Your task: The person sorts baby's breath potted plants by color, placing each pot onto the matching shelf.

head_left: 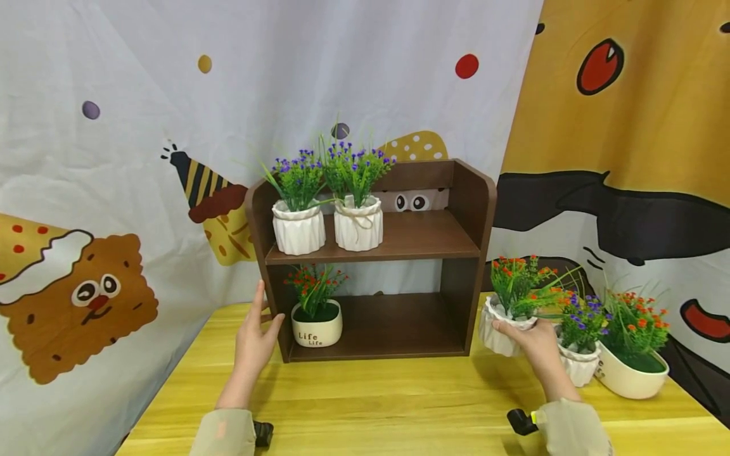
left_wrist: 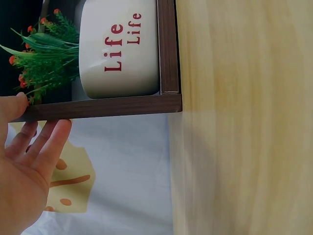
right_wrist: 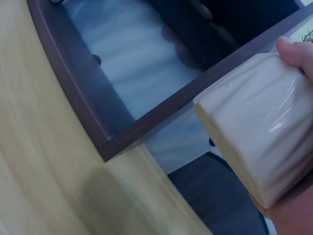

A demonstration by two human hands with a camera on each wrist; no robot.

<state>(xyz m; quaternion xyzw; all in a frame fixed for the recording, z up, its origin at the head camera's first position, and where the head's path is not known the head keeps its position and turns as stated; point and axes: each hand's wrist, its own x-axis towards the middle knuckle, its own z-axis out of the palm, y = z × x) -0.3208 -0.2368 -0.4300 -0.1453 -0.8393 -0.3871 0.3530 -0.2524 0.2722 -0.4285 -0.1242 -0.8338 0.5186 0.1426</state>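
My right hand (head_left: 533, 342) grips a white pleated pot (head_left: 497, 329) of orange-red artificial flowers beside the shelf's right side. In the right wrist view the pot (right_wrist: 264, 117) hangs above the table, its underside showing. At the left, my left hand (head_left: 253, 342) touches the side panel of the brown two-tier shelf (head_left: 373, 351), fingers extended along its outer side and thumb at its front edge. A cream "Life" pot (head_left: 317, 332) with red flowers sits on the lower tier, at the left. Two white pots (head_left: 299, 229) with purple flowers stand side by side on the upper tier.
To the right on the wooden table (head_left: 365, 405) stand a white pot (head_left: 578, 366) with purple flowers and a longer cream planter (head_left: 635, 377) with orange flowers. A printed cloth (head_left: 353, 57) hangs behind the shelf.
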